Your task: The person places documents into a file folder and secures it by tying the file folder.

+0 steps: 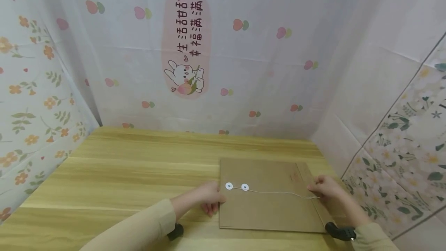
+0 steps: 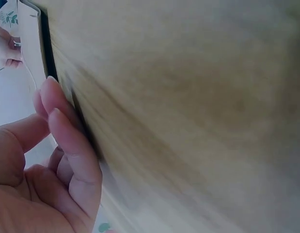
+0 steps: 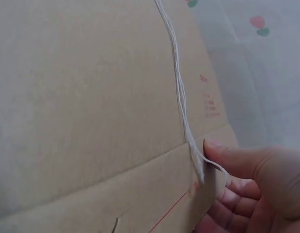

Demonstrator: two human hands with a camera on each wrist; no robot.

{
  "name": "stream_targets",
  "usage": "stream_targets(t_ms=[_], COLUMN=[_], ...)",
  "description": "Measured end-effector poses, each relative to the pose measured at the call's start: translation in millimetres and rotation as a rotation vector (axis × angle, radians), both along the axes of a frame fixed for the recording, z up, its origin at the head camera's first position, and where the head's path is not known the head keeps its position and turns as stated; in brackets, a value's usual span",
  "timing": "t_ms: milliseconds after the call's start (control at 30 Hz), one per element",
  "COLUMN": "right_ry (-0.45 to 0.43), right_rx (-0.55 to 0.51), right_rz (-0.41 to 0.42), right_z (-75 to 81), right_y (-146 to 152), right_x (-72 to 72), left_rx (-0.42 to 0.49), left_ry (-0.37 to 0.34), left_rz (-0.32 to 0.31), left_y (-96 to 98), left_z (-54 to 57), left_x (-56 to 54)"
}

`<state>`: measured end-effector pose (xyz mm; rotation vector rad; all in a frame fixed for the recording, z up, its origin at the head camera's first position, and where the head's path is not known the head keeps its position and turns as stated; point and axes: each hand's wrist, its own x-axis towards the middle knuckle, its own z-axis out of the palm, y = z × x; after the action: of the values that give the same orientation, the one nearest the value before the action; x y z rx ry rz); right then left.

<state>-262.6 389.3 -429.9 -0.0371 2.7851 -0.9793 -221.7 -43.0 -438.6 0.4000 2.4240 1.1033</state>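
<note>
A brown kraft document envelope (image 1: pixel 268 212) lies flat side up at the right of the head view. Two white button discs (image 1: pixel 245 187) sit near its left end, and a pale string (image 1: pixel 278 193) runs from them towards the right. My left hand (image 1: pixel 210 197) holds the left edge, its thumb above and fingers below. At the opposite end my right hand (image 1: pixel 325 187) pinches the edge by the fold. In the right wrist view, the string's frayed end (image 3: pixel 198 165) hangs beside the right thumb. Part of the fingers is hidden under the envelope.
Beneath is a wood-grain table (image 1: pixel 122 181). A white printed curtain (image 1: pixel 271 61) hangs behind it, with floral cloth (image 1: pixel 411 142) at the right. Black wrist devices (image 1: pixel 339 231) show near both sleeves.
</note>
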Motion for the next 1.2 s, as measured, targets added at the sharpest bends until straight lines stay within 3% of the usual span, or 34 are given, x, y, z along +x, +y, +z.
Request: stream_targets(t_ms=[400,467,600,700,833,933,1033,1200], right_ry=[0.027,0.046,0.107,0.193,0.346,0.436,0.456,0.408], right_rx=[0.041,0.054,0.081,0.141,0.231,0.236,0.210,0.183], right_rz=[-0.029,-0.029,-0.029,-0.017,0.040,0.126,0.203,0.292], right_z=[2.2,3.7,6.8,8.8,10.2,8.2,4.5,-4.2], right_y=[-2,-4,-10,-22,-50,-75,-96,-117], right_x=[-3.3,-3.4,-2.5,0.4,6.0,11.5,16.7,20.0], left_rx=[-0.135,-0.174,-0.265,-0.315,-0.373,-0.400,-0.406,-0.418], left_ry=[0.101,0.162,0.351,0.445,0.478,0.470,0.424,0.384], left_rz=[-0.007,-0.029,-0.080,-0.079,-0.082,-0.127,-0.181,-0.233], left_y=[8.4,8.3,7.6,6.4,3.8,1.7,-0.5,-3.1], left_z=[9.4,8.4,7.4,7.4,5.9,5.5,7.6,9.8], left_x=[0.1,-0.8,-1.9,-3.7,-9.1,-12.6,-14.4,-16.7])
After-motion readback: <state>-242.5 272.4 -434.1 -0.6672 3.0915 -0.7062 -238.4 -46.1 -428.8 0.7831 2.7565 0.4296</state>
